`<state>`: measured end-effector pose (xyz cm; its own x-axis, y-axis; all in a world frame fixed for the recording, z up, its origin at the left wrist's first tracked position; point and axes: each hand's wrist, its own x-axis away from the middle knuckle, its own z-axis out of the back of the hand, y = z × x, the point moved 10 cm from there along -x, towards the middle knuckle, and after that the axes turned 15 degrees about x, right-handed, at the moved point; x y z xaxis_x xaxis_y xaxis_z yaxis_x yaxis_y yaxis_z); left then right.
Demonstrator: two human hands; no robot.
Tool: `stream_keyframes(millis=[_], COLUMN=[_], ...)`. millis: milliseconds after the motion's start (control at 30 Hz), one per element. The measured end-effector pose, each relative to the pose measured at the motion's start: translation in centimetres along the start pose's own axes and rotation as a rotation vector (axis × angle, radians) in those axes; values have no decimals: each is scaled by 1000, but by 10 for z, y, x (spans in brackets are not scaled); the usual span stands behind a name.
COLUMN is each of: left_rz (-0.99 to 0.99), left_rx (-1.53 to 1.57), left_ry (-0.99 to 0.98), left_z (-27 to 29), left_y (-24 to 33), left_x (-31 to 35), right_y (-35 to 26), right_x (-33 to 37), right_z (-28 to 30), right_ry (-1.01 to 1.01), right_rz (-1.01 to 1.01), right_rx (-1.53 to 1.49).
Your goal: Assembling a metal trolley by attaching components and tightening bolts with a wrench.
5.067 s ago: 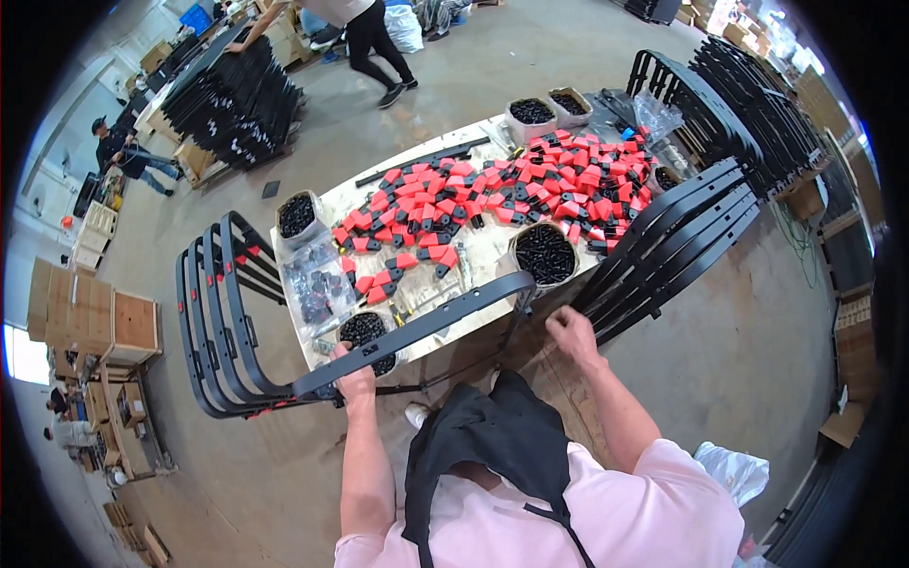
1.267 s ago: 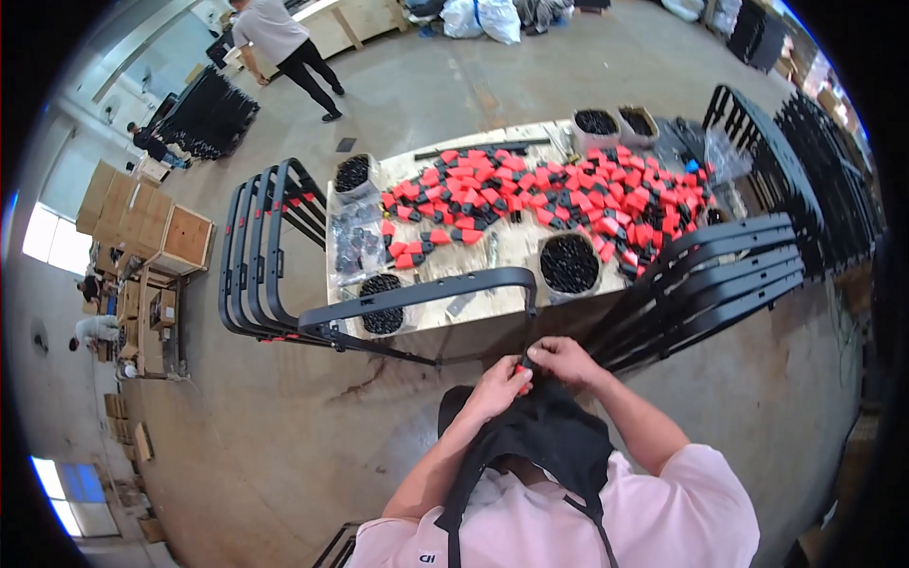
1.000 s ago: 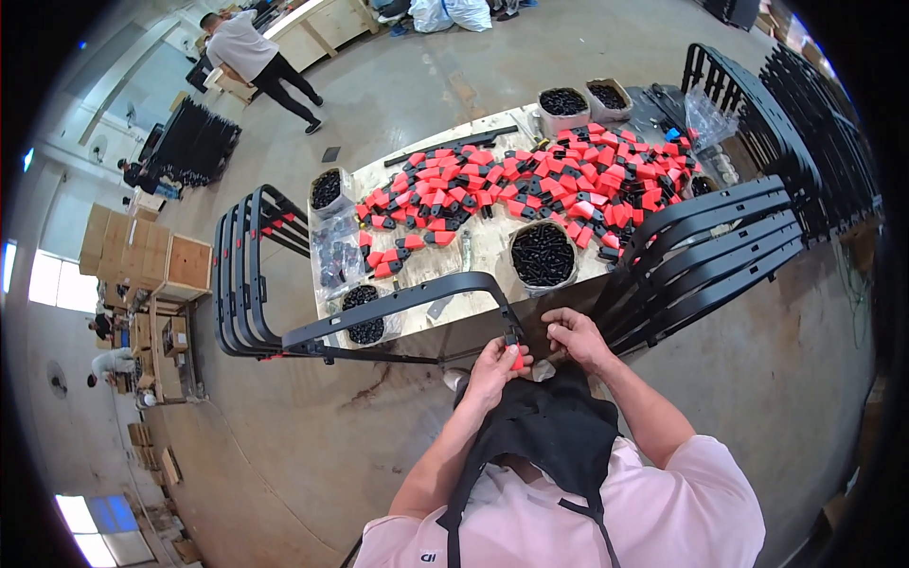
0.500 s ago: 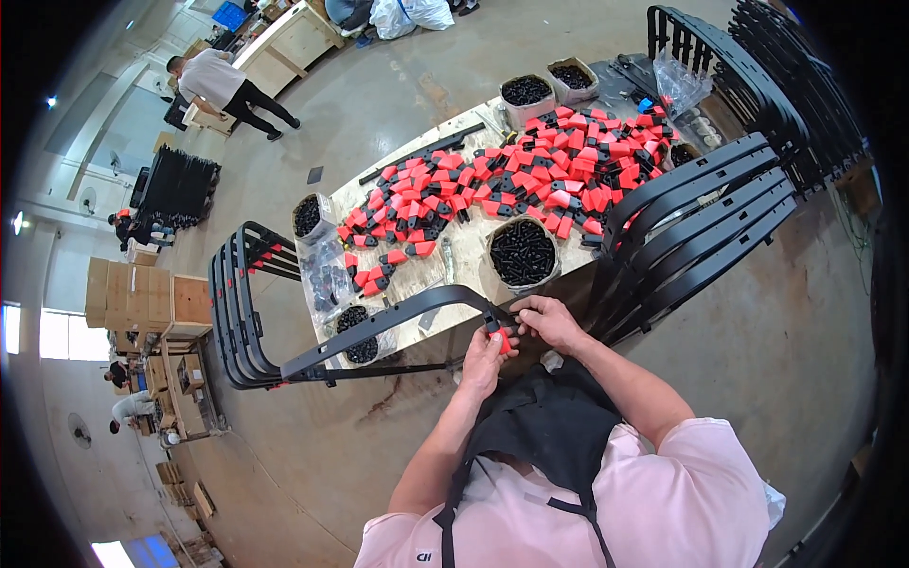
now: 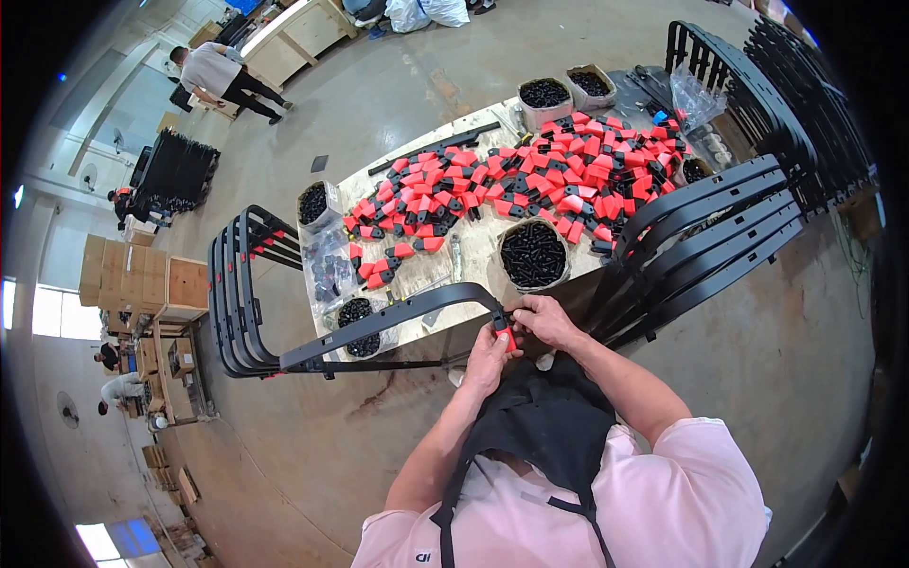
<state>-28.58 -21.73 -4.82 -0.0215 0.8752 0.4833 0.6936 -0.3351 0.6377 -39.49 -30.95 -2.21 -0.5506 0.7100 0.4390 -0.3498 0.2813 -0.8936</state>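
While a stack of rounded black metal frames (image 5: 227, 308) with small red spots is standing at the far left, another long black metal bar (image 5: 398, 308) is running across in front of you, its right end bending down toward your hands. Your left hand (image 5: 487, 360) is grasping a wedge-shaped red-and-black plastic piece (image 5: 507, 336), its fingers closing around the red part, right at that bent end. Just beyond, your right hand (image 5: 549, 320) is bringing its fingertips together beside the piece; whether they are pinching anything, you cannot tell from here. You seem to be fitting the piece onto the bar; the next move is probably calling for steady left-hand support and careful right-hand alignment. Behind, a squarish carton of small black parts (image 5: 533, 254) and a heap of red-and-black plastic pieces (image 5: 578, 170) are lying on the pale wooden table (image 5: 483, 246); more curved black frames (image 5: 705, 241) are leaning rightward.
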Motion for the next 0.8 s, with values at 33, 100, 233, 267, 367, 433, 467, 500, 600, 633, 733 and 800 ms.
stream_keyframes(millis=[33,100,233,267,367,433,467,500,600,633,733,800], left_rz=[3,5,-1,-3,6,4,6,5,8,17,24,21], left_rx=[2,7,18,15,-1,15,29,31,91,109,114,102], left_ry=[-7,-14,-35,-42,-32,-26,-22,-22,-24,-30,-31,-25], left_z=[0,1,2,2,-2,3,6,5,4,3,4,6], left_y=[0,-1,-1,-1,-3,-3,-4,-5,-6,-7,-7,-8], left_x=[0,-1,-1,-1,-2,-2,-2,-2,-2,-2,-2,-3], right_y=[-1,-2,2,2,16,11,8,6,-5,-4,-1,0], right_x=[-1,-2,-5,-6,-12,-12,-11,-9,-3,-3,-3,-2], right_z=[0,-1,-2,-1,6,4,3,3,7,8,9,8], right_ry=[2,3,28,50,109,96,87,86,124,129,116,99], right_rz=[14,27,53,62,65,74,80,80,145,148,116,81], right_rx=[38,79,20,-24,-86,-71,-58,-56,112,101,81,71])
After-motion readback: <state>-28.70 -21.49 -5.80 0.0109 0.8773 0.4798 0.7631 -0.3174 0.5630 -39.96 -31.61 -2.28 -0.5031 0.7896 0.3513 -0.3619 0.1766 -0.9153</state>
